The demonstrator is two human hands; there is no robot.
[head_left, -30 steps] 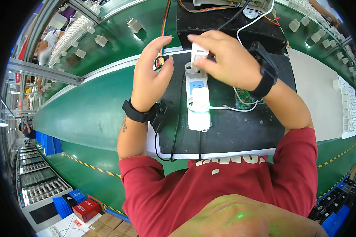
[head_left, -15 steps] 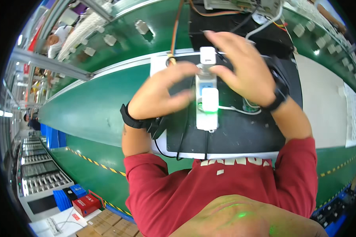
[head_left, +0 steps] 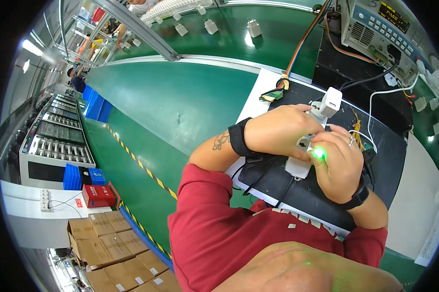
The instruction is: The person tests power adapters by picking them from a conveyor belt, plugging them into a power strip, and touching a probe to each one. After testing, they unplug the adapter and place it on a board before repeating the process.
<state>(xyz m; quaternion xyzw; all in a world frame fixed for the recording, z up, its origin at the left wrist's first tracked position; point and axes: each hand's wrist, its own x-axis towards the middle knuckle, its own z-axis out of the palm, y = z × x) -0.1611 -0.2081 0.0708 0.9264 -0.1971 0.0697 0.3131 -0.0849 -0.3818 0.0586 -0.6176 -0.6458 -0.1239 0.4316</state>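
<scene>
Head view: a white charger (head_left: 329, 103) stands plugged into the far end of a white socket strip (head_left: 298, 167) lying on a black mat (head_left: 278, 187); the strip's long axis runs from near the person's chest away toward the upper right; left hand (head_left: 283, 131) curls over the strip's middle, fingers closed toward the charger, nearer to it; right hand (head_left: 338, 163) grips the strip beside a green light (head_left: 319, 153); its finger closure appears firm, though partly hidden.
</scene>
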